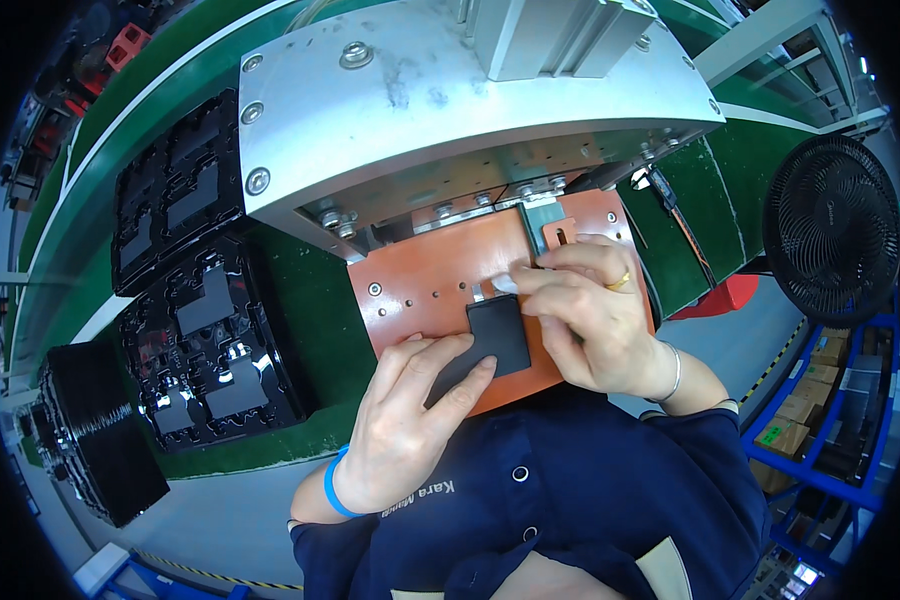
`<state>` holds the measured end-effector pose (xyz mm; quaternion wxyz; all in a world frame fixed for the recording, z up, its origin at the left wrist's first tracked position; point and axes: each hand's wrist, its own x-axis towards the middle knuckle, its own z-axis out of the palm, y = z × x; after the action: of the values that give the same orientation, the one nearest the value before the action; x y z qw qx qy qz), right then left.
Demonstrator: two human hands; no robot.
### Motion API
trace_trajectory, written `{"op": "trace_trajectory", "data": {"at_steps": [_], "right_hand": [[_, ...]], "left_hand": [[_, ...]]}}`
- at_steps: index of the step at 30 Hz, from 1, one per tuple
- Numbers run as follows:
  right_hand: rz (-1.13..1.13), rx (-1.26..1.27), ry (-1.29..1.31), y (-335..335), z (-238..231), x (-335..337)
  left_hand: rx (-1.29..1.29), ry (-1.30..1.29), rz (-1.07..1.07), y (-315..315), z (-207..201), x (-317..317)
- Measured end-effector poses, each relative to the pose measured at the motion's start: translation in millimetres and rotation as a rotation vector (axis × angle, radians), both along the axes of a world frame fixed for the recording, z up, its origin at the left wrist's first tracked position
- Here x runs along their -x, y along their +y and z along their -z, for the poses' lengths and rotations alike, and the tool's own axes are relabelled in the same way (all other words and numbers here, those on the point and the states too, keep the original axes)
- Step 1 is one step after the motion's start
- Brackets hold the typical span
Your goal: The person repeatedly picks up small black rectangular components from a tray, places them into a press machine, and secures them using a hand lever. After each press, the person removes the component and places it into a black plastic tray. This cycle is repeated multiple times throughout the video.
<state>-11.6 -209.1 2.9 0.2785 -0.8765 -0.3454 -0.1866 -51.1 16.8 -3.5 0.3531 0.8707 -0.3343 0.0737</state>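
A flat black, stepped-edge piece, which looks like a battery pouch cell (500,335), lies on an orange plate (410,275). Small silvery tabs (478,292) stick out from its far edge. My left hand (410,405) holds the cell at its near left side, fingers and thumb pressed on its top. Just beyond the cell's far edge, my right hand (595,310) pinches a small white soft-looking scrap (505,285) close to the tabs. An orange slotted block (558,234) sits beyond my right fingers, beside a greenish strip (540,222).
A metal press-like frame (450,85) overhangs the plate's far side. Black moulded trays (210,340) with dark flat pieces lie on the green bench at left, beside a stack of black trays (100,435). A black fan (832,230) stands at right, near a blue shelf with boxes (800,410).
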Motion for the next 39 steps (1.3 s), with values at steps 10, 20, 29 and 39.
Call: {"op": "trace_trajectory", "data": {"at_steps": [10, 20, 29, 39], "right_hand": [[0.144, 0.028, -0.012, 8.3, -1.1, -3.7], [0.187, -0.526, 0.276, -32.9, -1.3, 8.9], [0.074, -0.832, 0.601, -44.7, 4.2, 9.7], [-0.035, -0.477, 0.47, -41.9, 4.3, 1.1]], "left_hand": [[-0.001, 0.021, -0.004, 1.1, -1.8, -1.7], [-0.17, -0.033, -0.027, 7.2, -7.1, 5.8], [-0.114, 0.0, -0.04, -4.2, -12.5, -22.0], [-0.095, -0.035, -0.048, -14.6, -9.1, -46.4]]}}
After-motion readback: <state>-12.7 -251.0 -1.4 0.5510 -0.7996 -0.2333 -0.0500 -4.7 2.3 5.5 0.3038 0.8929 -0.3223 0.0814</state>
